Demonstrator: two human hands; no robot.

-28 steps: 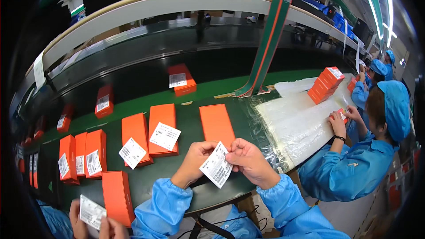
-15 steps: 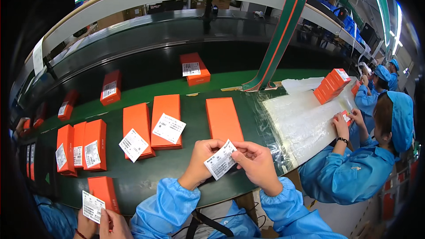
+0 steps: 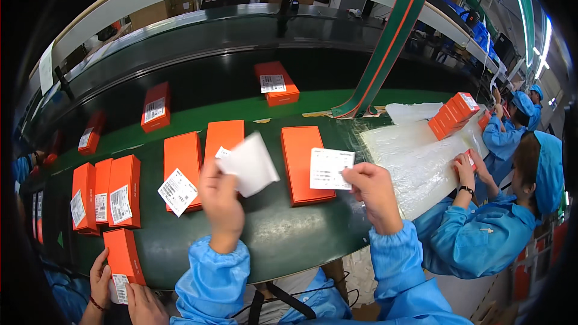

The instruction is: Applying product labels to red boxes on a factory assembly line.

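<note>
My left hand [image 3: 221, 210] is raised over the bench, its fingers pinched on a blank white paper sheet [image 3: 253, 165], slightly blurred. In my right hand [image 3: 374, 195], thumb and fingers grip the edge of a white printed label [image 3: 331, 170]. That label hangs over the right side of a plain orange box [image 3: 301, 141]; whether it touches the box I cannot tell. Behind the paper sheet, another orange box [image 3: 225, 135] is partly hidden, with a corner of its label showing. Left of it lies an orange box [image 3: 182, 150] with a tilted label [image 3: 178, 192] overhanging its near end.
Several labelled orange boxes [image 3: 123, 174] stand at the left of the green bench. Other boxes [image 3: 277, 81] lie on the far dark conveyor. A co-worker's hands [image 3: 141, 304] hold a box at lower left. At right, a person [image 3: 487, 216] works beside stacked boxes [image 3: 454, 114].
My hands have parted: the left moved left and up with a blank sheet, the right moved right and up with the label. At lower left, the co-worker's label is now against the box.
</note>
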